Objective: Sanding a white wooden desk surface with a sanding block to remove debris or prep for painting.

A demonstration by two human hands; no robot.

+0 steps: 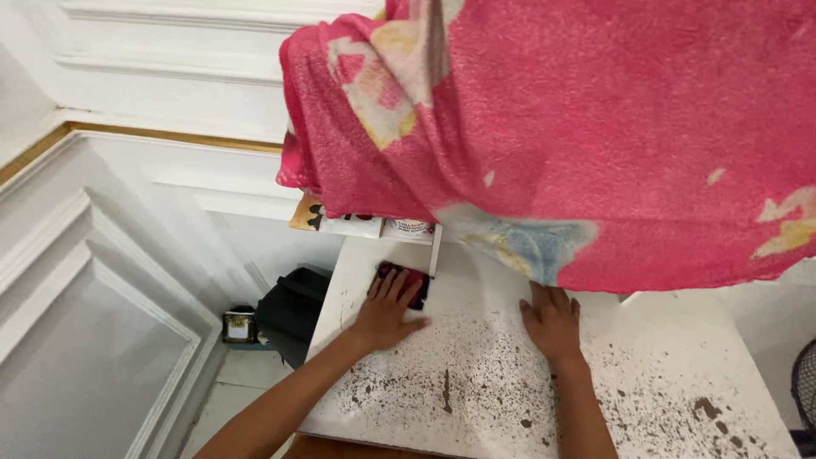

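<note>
A large pink cloth (586,136) with faded yellow, white and blue patches hangs over the far part of a white tabletop (663,348). My left hand (387,310) lies flat near the table's far left, its fingers spread on a small dark red flat object (406,283). My right hand (551,321) rests palm down on the table just under the cloth's lower edge, fingers together. Neither hand grips anything. Dark brown specks and flakes (476,374) are scattered over the near half of the table.
White panelled walls with a gold trim line (161,136) stand to the left. A black bag (293,302) and a small square container (239,326) sit on the floor beside the table. Flat boxes or books (374,226) poke out under the cloth. A dark fan grille (804,387) is at right.
</note>
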